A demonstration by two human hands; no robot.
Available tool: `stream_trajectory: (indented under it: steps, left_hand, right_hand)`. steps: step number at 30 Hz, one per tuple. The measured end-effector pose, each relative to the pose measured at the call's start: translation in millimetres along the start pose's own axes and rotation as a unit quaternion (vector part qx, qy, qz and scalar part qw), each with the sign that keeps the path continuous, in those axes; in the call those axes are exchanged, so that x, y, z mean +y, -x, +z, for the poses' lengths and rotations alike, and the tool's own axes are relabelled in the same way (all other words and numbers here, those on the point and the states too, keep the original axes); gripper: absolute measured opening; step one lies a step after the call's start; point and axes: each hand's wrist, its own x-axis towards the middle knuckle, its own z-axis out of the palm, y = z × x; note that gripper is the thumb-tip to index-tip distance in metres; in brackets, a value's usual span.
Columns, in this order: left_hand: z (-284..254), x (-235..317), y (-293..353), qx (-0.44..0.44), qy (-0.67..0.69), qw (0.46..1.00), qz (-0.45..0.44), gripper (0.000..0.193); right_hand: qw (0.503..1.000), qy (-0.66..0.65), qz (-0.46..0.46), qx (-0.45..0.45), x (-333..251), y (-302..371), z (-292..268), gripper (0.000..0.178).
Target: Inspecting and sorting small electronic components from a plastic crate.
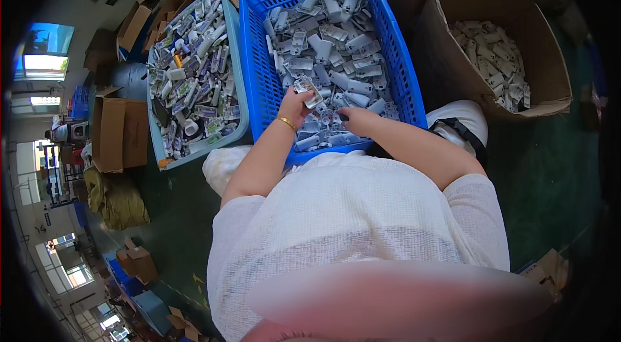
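Observation:
My left hand, with a gold bracelet at the wrist, grips a white and clear plastic casing over the near part of the blue crate. Close by on the right, my right hand is closed, with a small dark thing at its fingertips; what kind it is I cannot make out. Beneath both hands, the crate holds a heap of similar white and grey plastic casings, lying jumbled at all angles.
Left of the crate stands a pale blue tub heaped with mixed plastic parts. An open cardboard box with white plastic pieces is at the right. Another carton and a yellowish sack sit on the green floor at far left.

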Motion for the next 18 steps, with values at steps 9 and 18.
stream_trajectory:
  steps: [9, 18]
  left_hand:
    - [2, 18, 40, 0.103, -0.682, 0.542, 0.480, 0.039]
    - [6, 8, 47, 0.099, -0.611, 0.699, 0.358, 0.044]
  right_hand:
    - [1.000, 0.017, 0.009, 0.001, -5, 3, -5, 0.044]
    - [0.999, 0.015, -0.019, 0.029, -12, 13, -10, 0.044]
